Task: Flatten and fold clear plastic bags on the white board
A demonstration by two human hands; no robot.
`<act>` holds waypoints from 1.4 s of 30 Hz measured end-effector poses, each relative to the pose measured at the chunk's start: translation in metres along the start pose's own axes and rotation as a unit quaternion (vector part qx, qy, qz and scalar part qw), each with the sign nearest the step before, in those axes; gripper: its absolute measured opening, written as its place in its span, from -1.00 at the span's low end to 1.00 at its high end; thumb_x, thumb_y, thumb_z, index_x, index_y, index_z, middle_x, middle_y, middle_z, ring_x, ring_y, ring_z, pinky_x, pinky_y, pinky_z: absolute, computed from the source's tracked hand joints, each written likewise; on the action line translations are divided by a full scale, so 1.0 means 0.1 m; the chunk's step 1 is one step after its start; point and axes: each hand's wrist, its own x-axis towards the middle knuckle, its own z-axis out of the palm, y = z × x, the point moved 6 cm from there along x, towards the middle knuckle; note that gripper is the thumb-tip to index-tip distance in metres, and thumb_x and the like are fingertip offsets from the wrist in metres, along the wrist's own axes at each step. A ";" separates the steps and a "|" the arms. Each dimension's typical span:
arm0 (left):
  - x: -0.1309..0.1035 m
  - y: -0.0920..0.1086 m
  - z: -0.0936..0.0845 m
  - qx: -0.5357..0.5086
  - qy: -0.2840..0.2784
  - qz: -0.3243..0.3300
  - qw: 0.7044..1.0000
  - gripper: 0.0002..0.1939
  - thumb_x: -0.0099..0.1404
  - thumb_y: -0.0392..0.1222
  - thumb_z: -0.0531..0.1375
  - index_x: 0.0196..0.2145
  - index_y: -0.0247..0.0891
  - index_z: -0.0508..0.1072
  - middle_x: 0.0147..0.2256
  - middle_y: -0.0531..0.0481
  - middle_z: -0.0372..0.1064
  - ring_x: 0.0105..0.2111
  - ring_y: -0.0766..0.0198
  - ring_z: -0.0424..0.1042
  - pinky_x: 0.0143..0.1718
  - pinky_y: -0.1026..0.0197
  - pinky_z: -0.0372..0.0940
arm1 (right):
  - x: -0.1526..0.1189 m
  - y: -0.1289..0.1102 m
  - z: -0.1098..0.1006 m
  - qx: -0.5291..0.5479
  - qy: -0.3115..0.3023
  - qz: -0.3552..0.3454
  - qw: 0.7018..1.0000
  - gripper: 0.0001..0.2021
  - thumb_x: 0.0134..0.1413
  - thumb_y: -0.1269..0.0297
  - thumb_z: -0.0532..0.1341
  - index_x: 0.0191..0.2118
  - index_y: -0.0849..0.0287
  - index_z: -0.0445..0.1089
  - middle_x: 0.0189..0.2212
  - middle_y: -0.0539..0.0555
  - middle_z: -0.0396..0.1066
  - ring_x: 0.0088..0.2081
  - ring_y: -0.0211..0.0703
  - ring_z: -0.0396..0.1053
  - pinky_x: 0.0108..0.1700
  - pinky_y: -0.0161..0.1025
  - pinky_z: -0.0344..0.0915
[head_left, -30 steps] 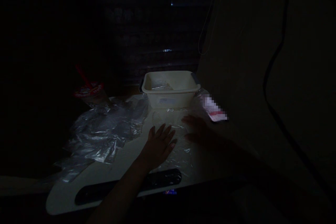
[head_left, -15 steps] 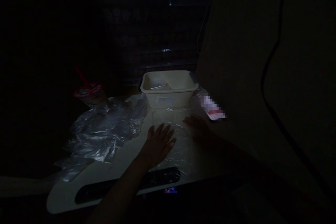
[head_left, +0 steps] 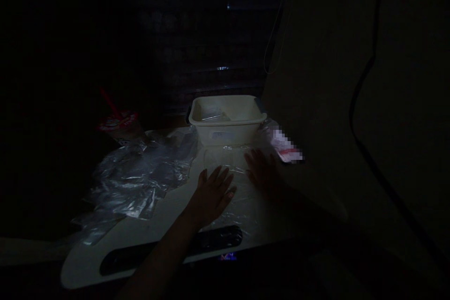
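Just in front of the cream basin (head_left: 225, 138), a clear plastic film (head_left: 242, 206) is lying flat, looking light, limp and slippery, probably tearing easily; its loose edges are seeming the best places for pinching. Nearer than the basin, the left hand (head_left: 211, 195) is resting at the film's left side, its grip spread and holding nothing; the dim right hand (head_left: 263, 172) is spreading its grip opposite, contact unclear. Left of the basin, glossy, crinkled bags (head_left: 140, 173) are sprawling near a red-strawed cup (head_left: 123, 132). Beneath the basin, the pale surface (head_left: 84, 267) is showing a rounded corner.
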 end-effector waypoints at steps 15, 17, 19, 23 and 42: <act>-0.77 -0.19 -0.48 -0.158 0.096 -0.101 0.978 -0.60 0.23 -0.20 -0.15 0.04 -0.07 0.05 0.05 0.09 0.06 0.01 0.24 0.09 -0.02 0.12 0.10 | -0.81 -0.29 -0.21 0.107 0.036 -0.248 0.962 -0.61 -0.03 0.11 -0.01 -0.03 0.02 0.14 -0.03 0.06 0.19 0.04 -0.08 0.03 0.01 0.02 -0.04; -0.97 -0.16 -0.42 -0.135 0.090 -0.132 0.978 -0.60 0.22 -0.21 -0.11 0.03 -0.06 0.06 0.03 0.09 0.09 -0.02 0.27 0.14 -0.07 0.17 0.18 | -0.97 -0.42 -0.21 0.125 0.039 -0.265 0.955 -0.70 -0.01 0.16 0.00 -0.09 -0.08 0.18 -0.07 -0.02 0.25 0.01 -0.13 0.09 0.01 0.01 -0.01; -1.10 -0.09 -0.34 -0.091 0.090 -0.134 0.983 -0.55 0.19 -0.21 -0.07 0.06 -0.09 0.01 0.03 0.05 0.10 -0.03 0.26 0.15 -0.11 0.17 0.22 | -1.05 -0.47 -0.21 0.145 0.040 -0.229 0.962 -0.73 -0.03 0.14 0.02 -0.15 -0.02 0.24 -0.10 0.02 0.28 -0.01 -0.09 0.12 -0.01 0.05 0.01; -1.16 0.11 -0.22 0.006 0.073 -0.071 0.995 -0.43 0.12 -0.16 0.02 0.09 -0.20 -0.05 0.05 -0.05 0.05 0.01 0.14 0.09 -0.12 0.07 0.22 | -1.10 -0.50 -0.23 0.186 0.018 -0.199 0.962 -0.84 -0.09 0.17 0.08 -0.31 -0.16 0.32 -0.26 -0.09 0.38 -0.12 -0.12 0.25 -0.10 -0.02 0.17; -0.75 0.28 -0.30 -0.114 0.190 0.035 0.974 -0.73 0.19 -0.23 -0.06 -0.17 -0.17 0.30 -0.20 -0.04 0.36 -0.13 0.23 0.28 -0.14 0.10 0.23 | -1.13 -0.21 -0.36 0.205 0.043 -0.141 0.968 -0.75 -0.01 0.17 0.05 -0.15 -0.05 0.21 -0.16 0.00 0.26 -0.18 -0.18 0.25 -0.20 -0.14 0.23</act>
